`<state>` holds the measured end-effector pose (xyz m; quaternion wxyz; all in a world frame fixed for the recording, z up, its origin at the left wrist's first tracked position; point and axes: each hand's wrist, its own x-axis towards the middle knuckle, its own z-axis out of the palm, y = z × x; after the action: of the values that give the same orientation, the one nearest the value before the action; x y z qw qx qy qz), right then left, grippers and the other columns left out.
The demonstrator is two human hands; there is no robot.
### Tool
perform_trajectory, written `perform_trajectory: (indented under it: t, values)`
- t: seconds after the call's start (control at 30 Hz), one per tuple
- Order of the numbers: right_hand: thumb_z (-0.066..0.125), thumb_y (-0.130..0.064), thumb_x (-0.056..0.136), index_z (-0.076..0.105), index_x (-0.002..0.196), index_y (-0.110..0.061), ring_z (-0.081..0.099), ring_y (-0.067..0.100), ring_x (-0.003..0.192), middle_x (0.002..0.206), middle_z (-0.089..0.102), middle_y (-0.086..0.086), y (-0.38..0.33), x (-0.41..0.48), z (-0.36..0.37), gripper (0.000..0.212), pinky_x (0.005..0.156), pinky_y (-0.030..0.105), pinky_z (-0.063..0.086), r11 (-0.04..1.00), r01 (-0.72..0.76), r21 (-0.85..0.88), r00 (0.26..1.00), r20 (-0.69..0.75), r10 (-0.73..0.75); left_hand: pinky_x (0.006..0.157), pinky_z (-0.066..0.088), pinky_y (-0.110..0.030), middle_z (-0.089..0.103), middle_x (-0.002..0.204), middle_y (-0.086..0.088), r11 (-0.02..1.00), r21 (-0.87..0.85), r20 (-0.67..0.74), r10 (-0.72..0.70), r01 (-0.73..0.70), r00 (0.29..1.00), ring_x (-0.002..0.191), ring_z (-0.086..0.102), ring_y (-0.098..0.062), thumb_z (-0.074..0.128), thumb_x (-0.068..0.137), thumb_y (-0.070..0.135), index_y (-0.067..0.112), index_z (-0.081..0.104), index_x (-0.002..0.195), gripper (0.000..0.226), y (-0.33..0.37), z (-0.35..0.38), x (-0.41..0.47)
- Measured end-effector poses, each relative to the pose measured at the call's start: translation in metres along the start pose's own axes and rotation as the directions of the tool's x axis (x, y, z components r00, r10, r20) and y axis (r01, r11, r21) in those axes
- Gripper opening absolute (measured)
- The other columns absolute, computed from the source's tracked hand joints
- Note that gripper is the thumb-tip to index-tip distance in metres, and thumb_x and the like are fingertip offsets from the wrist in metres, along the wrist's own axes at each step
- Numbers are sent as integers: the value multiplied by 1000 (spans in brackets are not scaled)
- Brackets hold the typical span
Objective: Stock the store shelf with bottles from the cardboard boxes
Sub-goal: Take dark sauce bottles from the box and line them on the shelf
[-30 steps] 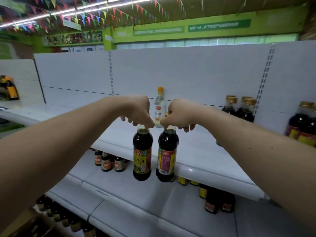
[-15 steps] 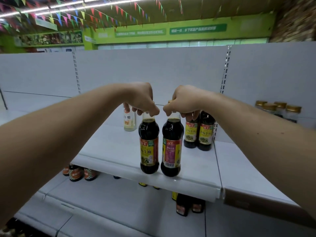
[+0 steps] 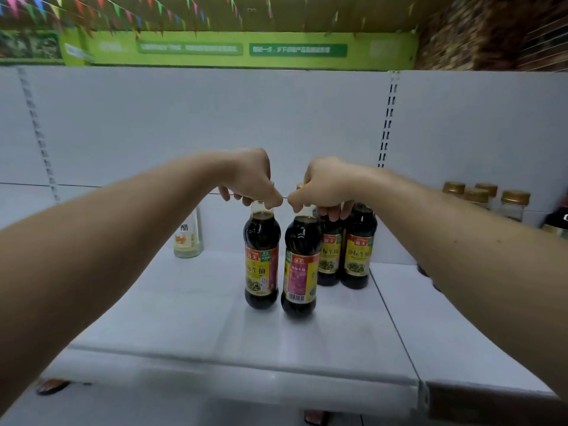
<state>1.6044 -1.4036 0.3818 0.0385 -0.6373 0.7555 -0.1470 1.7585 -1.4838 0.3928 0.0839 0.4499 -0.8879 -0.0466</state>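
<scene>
My left hand grips the cap of a dark soy sauce bottle with a yellow and red label. My right hand grips the cap of a second dark bottle, its barcode side facing me. Both bottles hang upright side by side, low over the white shelf, near or touching its surface; I cannot tell which. Two more dark bottles of the same kind stand just behind the right-hand one. No cardboard box is in view.
A pale vinegar bottle stands at the back left of the shelf. Gold-capped clear bottles stand on the neighbouring shelf section to the right. The shelf's front edge runs below, with bottle tops on a lower shelf just visible.
Both hands have carried the bottles forward from beyond the shelf's front edge to over the shelf, lowered close to the two standing bottles. The view has shifted right and closer.
</scene>
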Motion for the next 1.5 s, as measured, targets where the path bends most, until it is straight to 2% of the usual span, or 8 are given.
perform_trajectory:
  t: [0.23, 0.53, 0.73, 0.87, 1.0, 1.23, 1.4, 1.5]
  values:
    - [76, -38, 84, 62, 80, -7, 67, 28, 55, 70, 71, 11, -7, 49, 13, 34, 57, 34, 61, 991, -130, -11, 991, -32, 130, 61, 61, -34, 74, 68, -5, 996, -14, 35, 93, -93, 995, 65, 65, -21, 75, 73, 37, 7, 74, 77, 30, -31, 5, 64]
    - [76, -35, 88, 60, 85, -5, 69, 28, 57, 74, 74, 13, -25, 89, 18, 34, 55, 32, 58, 957, -288, -27, 955, -81, 285, 61, 62, -33, 75, 69, -5, 986, -68, -4, 153, -153, 988, 67, 67, -21, 76, 74, 40, 9, 73, 74, 31, -57, 20, 106]
    - [74, -32, 91, 57, 89, -5, 67, 26, 55, 78, 73, 15, -36, 105, 19, 32, 51, 27, 54, 927, -369, -63, 926, -108, 361, 60, 59, -33, 74, 70, -6, 982, -106, -13, 154, -155, 988, 63, 63, -22, 76, 74, 40, 8, 72, 74, 32, -69, 25, 120]
    - [71, -32, 95, 51, 80, -7, 59, 20, 45, 75, 66, 12, -43, 116, 22, 35, 42, 20, 44, 903, -408, -134, 910, -146, 389, 65, 63, -37, 75, 71, -6, 979, -130, -26, 156, -158, 987, 65, 65, -22, 76, 73, 40, 8, 72, 78, 33, -74, 28, 126]
    - [67, -31, 98, 47, 80, -6, 58, 20, 49, 78, 64, 10, -47, 125, 26, 37, 38, 18, 41, 880, -442, -176, 894, -160, 418, 65, 64, -36, 75, 72, -5, 975, -150, -44, 161, -166, 986, 67, 67, -22, 76, 77, 43, 9, 73, 80, 34, -79, 31, 131]
    - [64, -25, 101, 47, 82, -4, 62, 22, 65, 79, 63, 11, -51, 148, 36, 33, 51, 29, 50, 853, -481, -203, 876, -154, 457, 58, 61, -30, 74, 73, -8, 965, -208, -65, 152, -162, 986, 65, 66, -21, 75, 80, 40, 5, 73, 82, 35, -86, 38, 138]
    - [63, -19, 101, 47, 80, -5, 62, 23, 76, 81, 57, 12, -48, 159, 42, 31, 64, 28, 54, 838, -505, -205, 863, -153, 482, 61, 63, -32, 73, 78, -8, 958, -232, -86, 155, -172, 984, 70, 69, -21, 75, 84, 41, 7, 71, 86, 35, -87, 40, 144]
    - [59, -16, 102, 46, 79, -5, 59, 20, 74, 81, 55, 11, -46, 162, 44, 29, 63, 26, 52, 830, -513, -219, 858, -148, 492, 59, 61, -31, 72, 79, -9, 955, -238, -97, 156, -175, 983, 69, 67, -21, 74, 85, 38, 7, 68, 84, 32, -85, 42, 147]
